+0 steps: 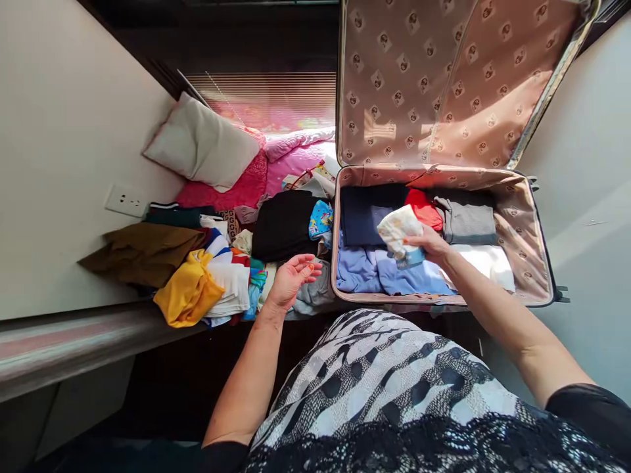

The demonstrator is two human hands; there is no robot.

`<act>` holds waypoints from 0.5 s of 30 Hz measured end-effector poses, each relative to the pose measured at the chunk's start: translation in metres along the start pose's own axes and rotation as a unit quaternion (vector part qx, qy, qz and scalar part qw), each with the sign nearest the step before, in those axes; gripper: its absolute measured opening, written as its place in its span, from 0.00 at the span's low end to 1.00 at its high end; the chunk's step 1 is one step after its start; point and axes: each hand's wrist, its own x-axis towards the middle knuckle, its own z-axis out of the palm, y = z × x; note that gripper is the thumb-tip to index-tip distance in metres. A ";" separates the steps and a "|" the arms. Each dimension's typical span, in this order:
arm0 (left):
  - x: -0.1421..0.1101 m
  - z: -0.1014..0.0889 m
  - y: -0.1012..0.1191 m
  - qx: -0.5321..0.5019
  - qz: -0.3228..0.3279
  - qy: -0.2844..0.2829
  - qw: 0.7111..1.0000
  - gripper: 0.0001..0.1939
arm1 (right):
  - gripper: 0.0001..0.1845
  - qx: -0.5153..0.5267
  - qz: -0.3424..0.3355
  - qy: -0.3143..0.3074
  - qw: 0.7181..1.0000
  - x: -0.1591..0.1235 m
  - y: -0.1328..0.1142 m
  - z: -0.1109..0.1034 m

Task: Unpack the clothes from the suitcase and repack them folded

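Observation:
My right hand (430, 244) is closed on a small folded white cloth with a faint print and a blue edge (398, 228). It holds the cloth over the open suitcase (530, 256). Below lie blue folded clothes (357, 270), with a dark navy garment (357, 213) behind them. A red cloth (422, 207), a grey folded garment (470, 222) and a white one (497, 266) fill the right part. My left hand (294, 281), fingers loosely bent and apart, holds nothing; it is in front of a grey garment (318, 289), left of the suitcase.
The suitcase lid (394, 72) stands upright at the back. To the left are black clothes (279, 226), a blue printed cloth (321, 220), a yellow garment (190, 289), white folded cloth (234, 286) and a brown garment (152, 246). A pillow (204, 141) leans by the left wall.

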 end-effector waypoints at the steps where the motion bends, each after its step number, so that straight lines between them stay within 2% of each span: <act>1: 0.001 0.004 -0.005 -0.003 -0.016 0.000 1.000 0.29 | 0.43 -0.006 -0.015 0.022 1.000 0.009 -0.007 -0.021; 4: 0.002 0.016 -0.017 -0.002 -0.054 0.012 0.998 0.30 | 0.42 -0.073 -0.045 0.078 0.993 0.044 -0.021 -0.073; 6: 0.002 0.022 -0.023 0.008 -0.069 0.030 0.997 0.31 | 0.40 -0.186 -0.038 0.151 0.970 0.067 -0.024 -0.099; 7: 0.001 0.024 -0.025 0.014 -0.073 0.040 0.996 0.31 | 0.40 -0.267 -0.030 0.199 0.943 0.076 -0.023 -0.108; 8: 0.000 0.026 -0.027 0.020 -0.074 0.050 0.996 0.32 | 0.40 -0.356 -0.026 0.241 0.902 0.083 -0.019 -0.115; 10: -0.004 0.027 -0.032 0.026 -0.075 0.068 0.995 0.33 | 0.41 -0.524 -0.037 0.273 0.806 0.095 -0.005 -0.123; 12: -0.009 0.028 -0.037 0.024 -0.079 0.088 0.993 0.34 | 0.41 -0.635 -0.073 0.230 0.734 0.105 0.015 -0.125; 13: -0.012 0.028 -0.040 0.019 -0.084 0.097 0.992 0.34 | 0.40 -0.667 -0.089 0.200 0.713 0.110 0.025 -0.126; 15: -0.016 0.030 -0.047 0.012 -0.094 0.114 0.989 0.33 | 0.39 -0.700 -0.101 0.154 0.690 0.122 0.044 -0.129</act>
